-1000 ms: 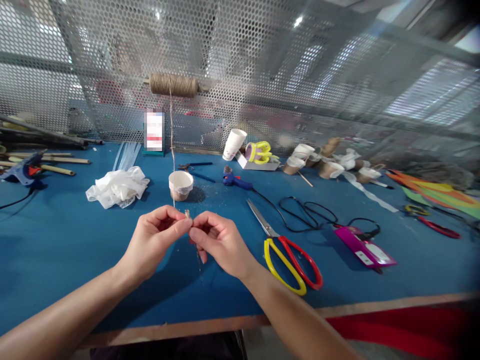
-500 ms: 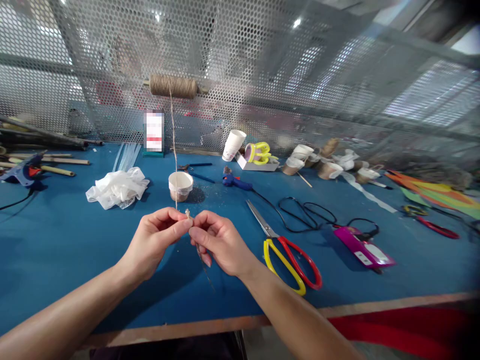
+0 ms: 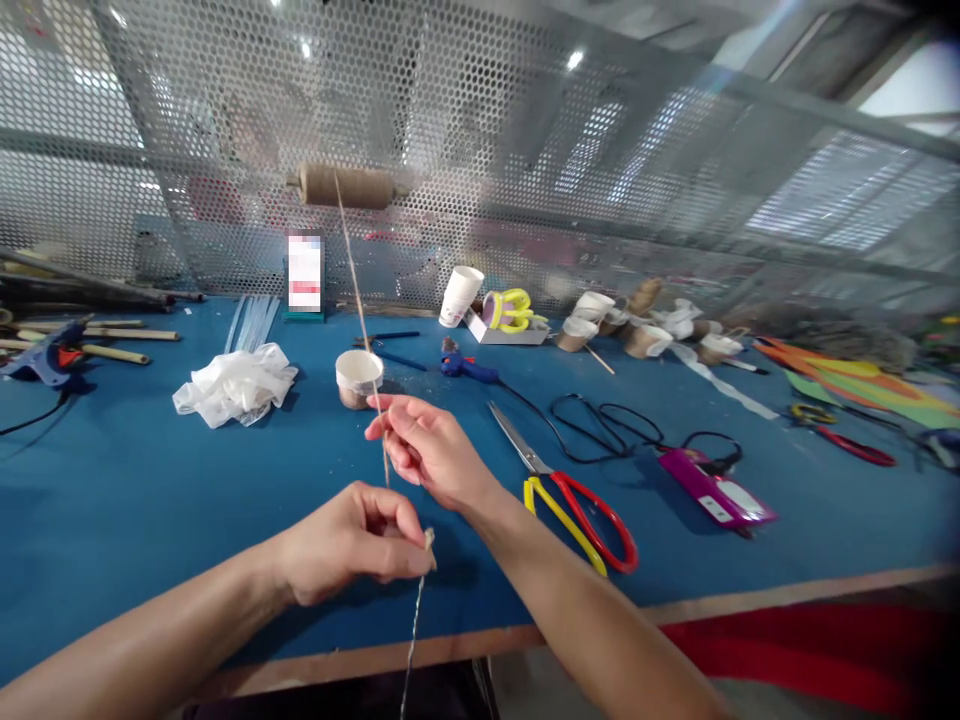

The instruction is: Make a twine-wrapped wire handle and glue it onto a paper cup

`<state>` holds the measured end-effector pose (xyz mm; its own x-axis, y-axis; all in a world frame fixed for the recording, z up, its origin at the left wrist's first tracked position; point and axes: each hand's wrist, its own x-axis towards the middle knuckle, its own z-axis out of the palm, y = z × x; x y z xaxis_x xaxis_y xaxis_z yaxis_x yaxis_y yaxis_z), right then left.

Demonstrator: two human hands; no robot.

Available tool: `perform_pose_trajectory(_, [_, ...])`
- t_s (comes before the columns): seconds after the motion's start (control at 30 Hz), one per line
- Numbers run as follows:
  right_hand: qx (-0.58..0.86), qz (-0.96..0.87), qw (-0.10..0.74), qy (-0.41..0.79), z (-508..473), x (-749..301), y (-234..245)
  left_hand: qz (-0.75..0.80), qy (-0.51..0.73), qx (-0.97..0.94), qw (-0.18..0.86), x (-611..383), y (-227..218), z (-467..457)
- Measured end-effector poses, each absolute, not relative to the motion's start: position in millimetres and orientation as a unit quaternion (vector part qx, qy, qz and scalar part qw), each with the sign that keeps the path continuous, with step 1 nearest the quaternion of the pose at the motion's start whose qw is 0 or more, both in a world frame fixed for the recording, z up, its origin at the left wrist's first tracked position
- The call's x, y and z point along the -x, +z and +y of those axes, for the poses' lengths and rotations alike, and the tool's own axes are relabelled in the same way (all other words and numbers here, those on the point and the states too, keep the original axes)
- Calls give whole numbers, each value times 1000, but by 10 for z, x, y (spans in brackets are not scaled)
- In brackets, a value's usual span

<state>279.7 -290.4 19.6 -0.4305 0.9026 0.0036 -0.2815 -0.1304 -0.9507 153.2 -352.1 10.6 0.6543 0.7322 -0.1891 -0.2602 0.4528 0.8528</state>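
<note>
Jute twine [image 3: 351,250] runs down from a spool [image 3: 345,187] on the mesh wall towards my hands. My right hand [image 3: 435,450] is raised, its fingers closed around the twine just in front of a small paper cup [image 3: 360,382] with a white rim and brown lower part. Lower and nearer the table edge, my left hand [image 3: 360,545] pinches a pale knotted bit of twine [image 3: 429,540] between thumb and forefinger. A thin twisted cord [image 3: 413,630] hangs below that pinch, past the table edge. The fingers hide part of the knot.
Large scissors [image 3: 577,510] with yellow and red handles lie right of my right hand. Behind them are a blue glue gun [image 3: 469,368], its black cable and a purple power strip [image 3: 716,490]. White cloth strips [image 3: 238,385] lie at left; covered cups [image 3: 645,340] stand back right.
My left hand has moved down and right, towards me, with the knotted twine. My right hand has come off the knot and up to the twine. The twine now slants.
</note>
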Motion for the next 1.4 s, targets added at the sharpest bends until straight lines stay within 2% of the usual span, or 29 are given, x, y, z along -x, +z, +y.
perform_pose_trajectory(0.13, [360,-548,424,625,-2930,-2838,174,296,194,-415,838,-1622,20,-3548])
perform_pose_trajectory(0.2, [402,-642,334,561,-2958,-2868,154,288,193,-421,838,-1597,41,-3526])
perform_pose_trajectory(0.3, [397,-783,111,465,-3016,-2889,111,250,268,-413,834,-1487,126,-3456])
perform_pose_trajectory(0.33, [381,-806,59,450,-3037,-2889,94,239,299,-408,829,-1445,159,-3430])
perform_pose_trajectory(0.4, [356,-817,5,454,-3069,-2885,64,228,347,-402,816,-1373,216,-3385])
perform_pose_trajectory(0.47, [358,-805,-13,472,-3079,-2883,50,228,384,-396,802,-1328,257,-3352])
perform_pose_trajectory(0.53, [381,-794,11,474,-3063,-2891,60,239,418,-387,786,-1310,277,-3329])
perform_pose_trajectory(0.57, [397,-791,58,462,-3047,-2899,74,248,436,-383,776,-1309,280,-3319])
perform_pose_trajectory(0.67, [438,-760,278,392,-3004,-2936,138,285,474,-380,741,-1315,273,-3299])
perform_pose_trajectory(0.73, [444,-714,374,391,-3006,-2956,179,303,490,-383,722,-1320,263,-3291])
perform_pose_trajectory(0.77, [432,-693,382,432,-3019,-2960,193,310,497,-382,715,-1322,259,-3289])
perform_pose_trajectory(0.9, [296,-592,328,674,-3112,-2938,209,317,506,-388,702,-1326,252,-3285])
perform_pose_trajectory(1.03, [224,-491,322,778,-3171,-2905,199,313,487,-393,715,-1335,247,-3285])
perform_pose_trajectory(1.17, [198,-454,329,804,-3180,-2892,184,323,494,-384,710,-1349,234,-3284])
perform_pose_trajectory(1.4, [273,-520,400,703,-3174,-2868,142,358,520,-377,677,-1373,239,-3306])
